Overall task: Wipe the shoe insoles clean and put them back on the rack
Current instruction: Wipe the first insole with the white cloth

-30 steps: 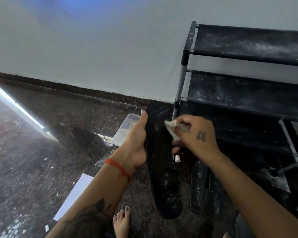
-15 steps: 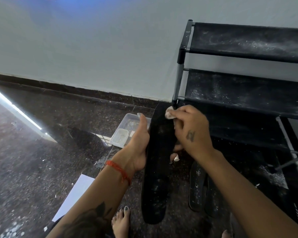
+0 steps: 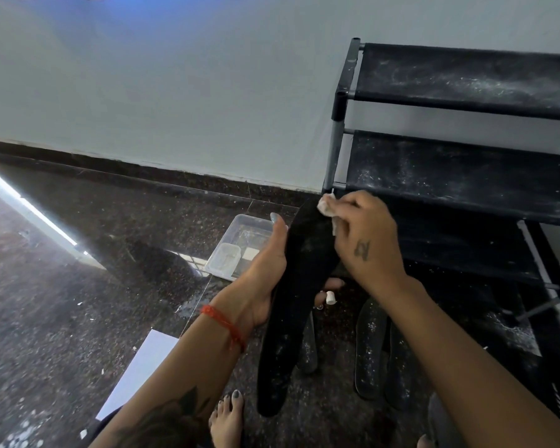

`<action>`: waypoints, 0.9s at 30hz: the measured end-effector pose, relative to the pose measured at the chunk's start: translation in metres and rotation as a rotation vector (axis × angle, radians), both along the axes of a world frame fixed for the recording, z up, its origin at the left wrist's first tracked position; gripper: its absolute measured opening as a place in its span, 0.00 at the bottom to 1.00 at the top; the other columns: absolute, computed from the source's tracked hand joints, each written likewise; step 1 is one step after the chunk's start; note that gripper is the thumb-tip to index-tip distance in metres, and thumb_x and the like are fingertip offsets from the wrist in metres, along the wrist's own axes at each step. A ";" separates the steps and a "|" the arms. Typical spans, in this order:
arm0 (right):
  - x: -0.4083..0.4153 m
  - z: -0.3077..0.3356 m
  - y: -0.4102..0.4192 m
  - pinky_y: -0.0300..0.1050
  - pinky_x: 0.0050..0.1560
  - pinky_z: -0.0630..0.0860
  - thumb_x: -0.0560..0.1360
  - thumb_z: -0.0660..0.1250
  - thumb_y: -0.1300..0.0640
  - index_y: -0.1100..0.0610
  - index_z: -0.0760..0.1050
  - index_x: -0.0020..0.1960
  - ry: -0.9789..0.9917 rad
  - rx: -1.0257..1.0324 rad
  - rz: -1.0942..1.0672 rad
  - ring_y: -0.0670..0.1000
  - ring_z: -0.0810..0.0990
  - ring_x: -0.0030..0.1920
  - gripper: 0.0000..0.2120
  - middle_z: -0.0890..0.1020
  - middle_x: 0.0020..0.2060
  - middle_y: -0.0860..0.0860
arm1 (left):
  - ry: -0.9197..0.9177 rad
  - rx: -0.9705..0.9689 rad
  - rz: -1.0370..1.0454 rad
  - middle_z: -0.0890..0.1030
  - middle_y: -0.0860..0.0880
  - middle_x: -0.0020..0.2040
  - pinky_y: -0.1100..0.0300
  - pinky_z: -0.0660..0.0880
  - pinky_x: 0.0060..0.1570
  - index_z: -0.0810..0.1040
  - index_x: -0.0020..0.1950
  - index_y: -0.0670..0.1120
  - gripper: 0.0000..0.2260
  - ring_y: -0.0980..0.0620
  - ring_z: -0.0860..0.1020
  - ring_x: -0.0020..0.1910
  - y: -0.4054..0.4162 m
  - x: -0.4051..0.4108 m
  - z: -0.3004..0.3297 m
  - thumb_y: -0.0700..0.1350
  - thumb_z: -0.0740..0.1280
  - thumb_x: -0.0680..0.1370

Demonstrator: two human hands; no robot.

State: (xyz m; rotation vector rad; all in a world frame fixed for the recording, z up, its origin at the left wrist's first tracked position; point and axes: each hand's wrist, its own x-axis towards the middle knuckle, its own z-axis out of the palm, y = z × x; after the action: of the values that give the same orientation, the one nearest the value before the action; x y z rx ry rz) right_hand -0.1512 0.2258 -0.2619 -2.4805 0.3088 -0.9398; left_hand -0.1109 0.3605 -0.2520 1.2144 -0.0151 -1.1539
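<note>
The long black foam insole [image 3: 299,295] was held up in front of you, above the dark speckled stone floor [image 3: 78,302], with its toe end far and close to the near left post of the black metal shoe rack [image 3: 450,176]. Your left hand [image 3: 265,279] gripped it from the left edge, thumb up along the side and fingers curled behind it. Your right hand [image 3: 366,240] pinched a small crumpled white wipe [image 3: 325,206] and pressed it on the far tip of the insole.

One second before, the wipe was lower, near the middle of the upper part; half a second before it was already near the tip, and the insole had tilted more upright. So the stroke had travelled to the far end. I judge the upper part was nearly clean, but the near heel part showed white dust, so wiping was not finished.

On the floor to the right lay two more dusty black insoles [image 3: 370,347], and another showed partly behind the held one. A clear plastic tray [image 3: 240,244] stood far left of your hands, and a white sheet of paper [image 3: 139,367] lay near left. The rack shelves were dusty and held no insole.
</note>
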 end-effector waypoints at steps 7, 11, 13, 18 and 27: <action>-0.007 0.001 0.023 0.39 0.43 0.70 0.77 0.58 0.59 0.58 0.81 0.50 0.013 -0.126 0.289 0.49 0.70 0.45 0.13 0.77 0.44 0.53 | -0.109 -0.029 -0.006 0.81 0.44 0.37 0.55 0.77 0.31 0.82 0.48 0.50 0.28 0.47 0.80 0.34 0.002 -0.003 0.005 0.69 0.53 0.74; -0.004 0.006 0.012 0.38 0.44 0.65 0.77 0.53 0.50 0.57 0.80 0.55 0.096 -0.073 0.185 0.46 0.65 0.48 0.20 0.75 0.44 0.53 | -0.104 0.010 -0.068 0.83 0.44 0.41 0.60 0.78 0.29 0.75 0.61 0.43 0.28 0.50 0.82 0.34 0.003 -0.005 0.005 0.65 0.56 0.76; -0.003 0.005 -0.001 0.38 0.46 0.62 0.78 0.55 0.54 0.57 0.77 0.60 0.116 -0.059 0.051 0.47 0.66 0.49 0.17 0.74 0.46 0.54 | -0.059 0.022 -0.087 0.83 0.42 0.45 0.60 0.78 0.29 0.75 0.62 0.41 0.30 0.49 0.82 0.36 0.002 -0.006 0.004 0.65 0.54 0.77; -0.005 0.009 -0.006 0.38 0.40 0.70 0.73 0.63 0.65 0.58 0.82 0.52 -0.075 -0.009 0.029 0.50 0.75 0.41 0.12 0.79 0.40 0.54 | -0.023 -0.008 -0.051 0.84 0.41 0.42 0.58 0.79 0.32 0.77 0.55 0.43 0.34 0.46 0.83 0.35 0.003 -0.002 0.006 0.69 0.46 0.76; -0.006 -0.001 -0.004 0.41 0.40 0.66 0.74 0.64 0.65 0.57 0.80 0.55 0.160 -0.153 0.009 0.54 0.75 0.44 0.12 0.78 0.41 0.54 | 0.035 -0.024 0.018 0.84 0.40 0.41 0.55 0.79 0.34 0.82 0.48 0.43 0.33 0.44 0.82 0.36 0.004 -0.003 0.008 0.66 0.47 0.78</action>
State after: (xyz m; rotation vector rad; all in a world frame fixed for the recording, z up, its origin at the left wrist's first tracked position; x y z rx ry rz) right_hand -0.1571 0.2219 -0.2630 -2.7020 0.2870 -0.7886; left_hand -0.1137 0.3644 -0.2438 1.1713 0.0081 -1.1559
